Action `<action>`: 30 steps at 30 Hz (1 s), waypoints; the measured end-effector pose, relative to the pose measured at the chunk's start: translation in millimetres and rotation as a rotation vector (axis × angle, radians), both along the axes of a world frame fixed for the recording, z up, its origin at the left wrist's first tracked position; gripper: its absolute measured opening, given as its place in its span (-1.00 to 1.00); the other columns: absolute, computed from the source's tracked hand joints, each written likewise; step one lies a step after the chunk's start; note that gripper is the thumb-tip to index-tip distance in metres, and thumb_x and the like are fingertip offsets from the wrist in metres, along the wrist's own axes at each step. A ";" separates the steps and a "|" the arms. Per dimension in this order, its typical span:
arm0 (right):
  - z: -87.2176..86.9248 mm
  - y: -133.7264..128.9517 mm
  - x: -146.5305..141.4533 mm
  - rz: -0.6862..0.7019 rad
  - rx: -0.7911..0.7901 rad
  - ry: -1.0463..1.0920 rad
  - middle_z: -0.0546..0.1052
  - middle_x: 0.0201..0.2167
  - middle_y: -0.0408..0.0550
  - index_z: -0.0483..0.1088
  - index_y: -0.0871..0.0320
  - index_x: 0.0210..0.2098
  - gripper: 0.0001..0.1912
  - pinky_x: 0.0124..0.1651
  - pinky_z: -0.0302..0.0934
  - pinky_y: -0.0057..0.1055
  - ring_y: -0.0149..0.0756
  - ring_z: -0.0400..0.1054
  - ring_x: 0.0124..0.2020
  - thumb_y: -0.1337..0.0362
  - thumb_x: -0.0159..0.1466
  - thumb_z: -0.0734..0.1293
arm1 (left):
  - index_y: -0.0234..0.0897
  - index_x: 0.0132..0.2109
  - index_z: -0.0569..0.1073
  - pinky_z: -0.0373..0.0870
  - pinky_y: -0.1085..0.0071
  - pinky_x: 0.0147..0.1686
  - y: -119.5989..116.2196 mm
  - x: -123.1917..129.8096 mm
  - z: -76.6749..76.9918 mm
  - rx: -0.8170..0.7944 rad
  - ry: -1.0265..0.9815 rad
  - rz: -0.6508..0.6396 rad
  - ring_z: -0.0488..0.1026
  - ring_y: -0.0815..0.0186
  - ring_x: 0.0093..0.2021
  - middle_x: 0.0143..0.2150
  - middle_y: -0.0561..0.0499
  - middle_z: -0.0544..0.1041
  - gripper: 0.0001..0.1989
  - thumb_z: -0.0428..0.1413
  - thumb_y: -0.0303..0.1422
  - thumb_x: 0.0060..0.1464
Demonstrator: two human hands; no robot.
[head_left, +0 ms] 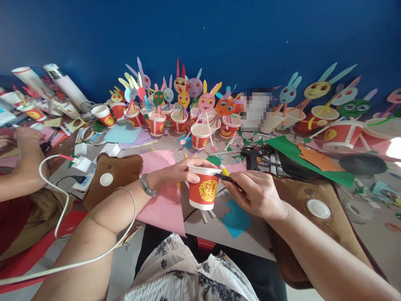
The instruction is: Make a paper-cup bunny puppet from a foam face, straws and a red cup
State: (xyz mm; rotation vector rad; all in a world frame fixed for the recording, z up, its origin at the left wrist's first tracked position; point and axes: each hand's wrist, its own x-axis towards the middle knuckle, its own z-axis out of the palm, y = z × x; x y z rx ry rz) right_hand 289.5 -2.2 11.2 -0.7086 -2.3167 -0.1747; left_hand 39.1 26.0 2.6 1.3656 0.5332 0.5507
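Observation:
My left hand [175, 172] grips a red paper cup [197, 194] with a white rim and a gold printed emblem, thumb on the near side and fingers over the far side. The cup is held upright above the table's front part. At its right rim, my right hand [263, 192] is closed on a slim black pointed tool [224, 177] with a yellow part beside it; the fingers hide most of it, so I cannot tell its exact kind. The tool's tip lies against the cup near the rim. Pink paper [166, 213] and blue paper [236, 219] lie below.
Behind the cup stand several red cups [200, 136] with paper rabbit faces on sticks. A black glue gun [250, 158] and green paper [308, 161] lie to the right. Brown cushions [114, 179] flank me. A white cable [67, 196] crosses my left arm. Another person's arm [23, 167] is at left.

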 end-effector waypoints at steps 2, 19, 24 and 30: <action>-0.6 0.4 0.0 -0.013 0.002 0.002 0.30 -0.66 -0.22 0.31 0.13 -0.36 -0.86 -0.51 -0.01 -0.42 -0.45 0.11 -0.65 0.30 0.36 0.30 | -0.28 0.20 0.40 0.39 0.25 -0.04 0.2 0.0 0.2 -0.002 0.018 -0.004 0.46 0.02 0.08 0.13 -0.21 0.48 -0.33 0.22 -0.17 -0.08; -1.3 0.6 0.5 -0.016 0.042 -0.080 0.33 -0.65 -0.20 0.29 0.14 -0.35 -0.85 -0.51 -0.02 -0.40 -0.41 0.11 -0.64 0.29 0.36 0.29 | -0.29 0.14 0.44 0.37 0.32 -0.11 1.2 -1.3 3.0 -0.029 0.090 -0.034 0.47 0.11 0.01 0.09 -0.17 0.51 -0.40 0.20 -0.20 -0.09; 0.0 0.1 0.5 0.027 0.056 -0.073 0.31 -0.65 -0.21 0.28 0.15 -0.39 -0.82 -0.52 -0.02 -0.39 -0.41 0.10 -0.64 0.31 0.37 0.27 | -0.30 0.11 0.45 0.36 0.33 -0.15 -1.0 -0.1 6.6 -0.054 0.100 -0.030 0.47 0.11 -0.01 0.09 -0.17 0.50 -0.38 0.21 -0.20 -0.14; 0.2 0.2 1.0 0.062 0.042 -0.068 0.31 -0.64 -0.20 0.30 0.16 -0.38 -0.80 -0.52 -0.02 -0.39 -0.41 0.14 -0.63 0.31 0.40 0.24 | -0.33 0.13 0.43 0.36 0.30 -0.11 -1.6 1.3 4.8 -0.079 0.064 -0.046 0.46 0.08 0.01 0.09 -0.21 0.50 -0.33 0.22 -0.18 -0.17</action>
